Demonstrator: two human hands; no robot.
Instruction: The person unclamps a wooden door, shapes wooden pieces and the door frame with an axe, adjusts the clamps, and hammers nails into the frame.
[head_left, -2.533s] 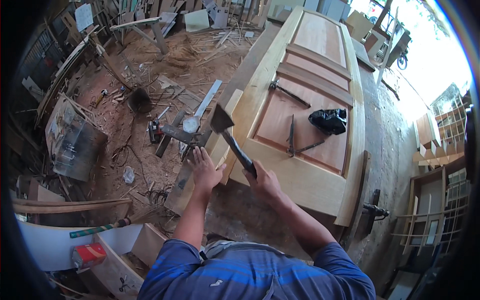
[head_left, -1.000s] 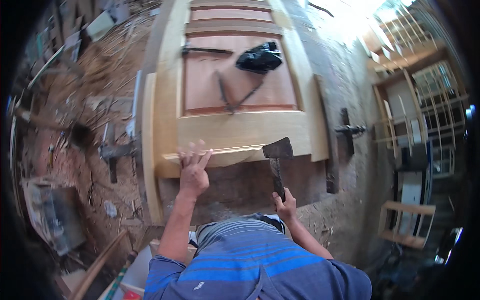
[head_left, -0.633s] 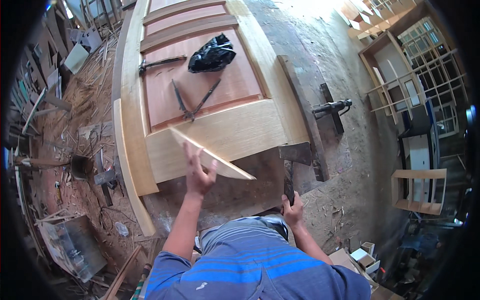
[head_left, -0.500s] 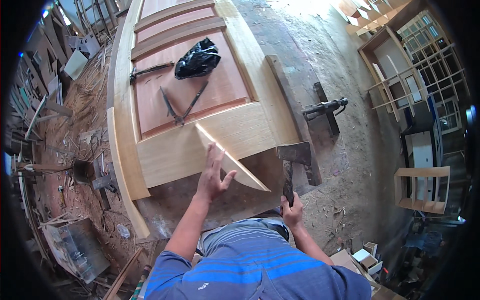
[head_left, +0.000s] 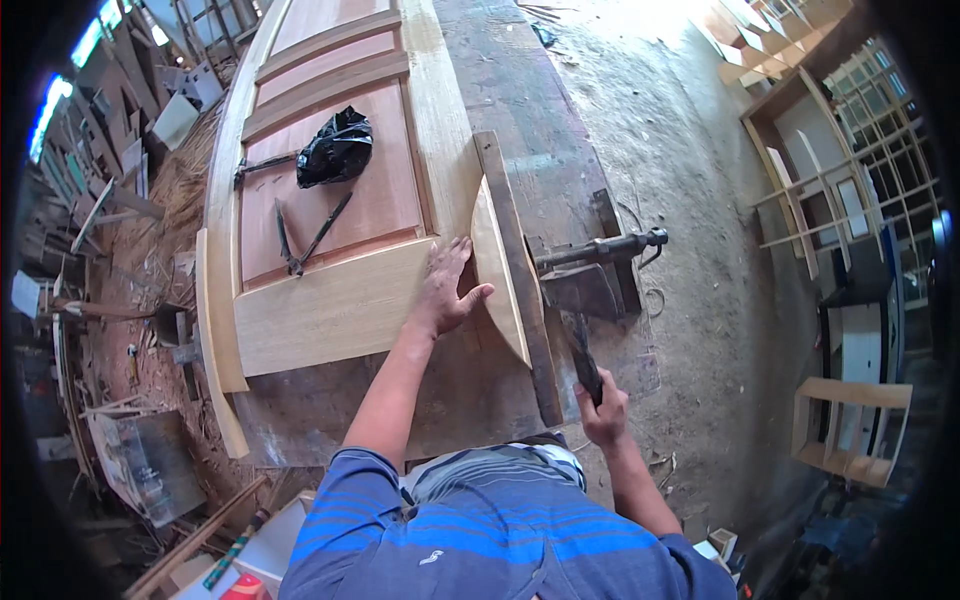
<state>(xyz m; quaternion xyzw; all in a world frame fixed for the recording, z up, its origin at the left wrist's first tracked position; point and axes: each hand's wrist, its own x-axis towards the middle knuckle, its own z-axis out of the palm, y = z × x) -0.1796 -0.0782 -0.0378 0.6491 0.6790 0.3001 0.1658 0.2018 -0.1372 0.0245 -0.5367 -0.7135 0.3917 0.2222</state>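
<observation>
While the left grip (head_left: pixel 447 288) lies over the near right corner of a panelled wooden door (head_left: pixel 320 325), its fingers are extended and a little apart, thumb out to the right; nothing is pinched there. Pale curved wooden piece (head_left: pixel 498 275) just right of that grip: bowed edge toward the hand, straight edge along a dark wooden bar (head_left: pixel 520 260). Thumb tip points at the bowed edge, very near; contact cannot be told. Piece stands lengthwise, one pointed end away from the body, the other toward it, both beyond the fingers' reach.

Right grip (head_left: pixel 604 412) is closed around the lower handle of a hatchet (head_left: pixel 583 290). Handle slants up and left from the fist; dark blade lies beyond the bar, on the side away from the curved piece, just below a metal clamp (head_left: pixel 603 250). Whether blade and clamp touch, cannot tell. Curved piece is thus between the two hands, nearer the left, on the far side of the bar from the hatchet.

Door rests on a dark, worn counter (head_left: pixel 315 415). On its pinkish panel: open pincers (head_left: pixel 293 262), a black plastic bag (head_left: pixel 336 148), and a hammer (head_left: pixel 268 162) with its handle running to the bag. Pale strip (head_left: pixel 208 300) beside the door's left edge.
</observation>
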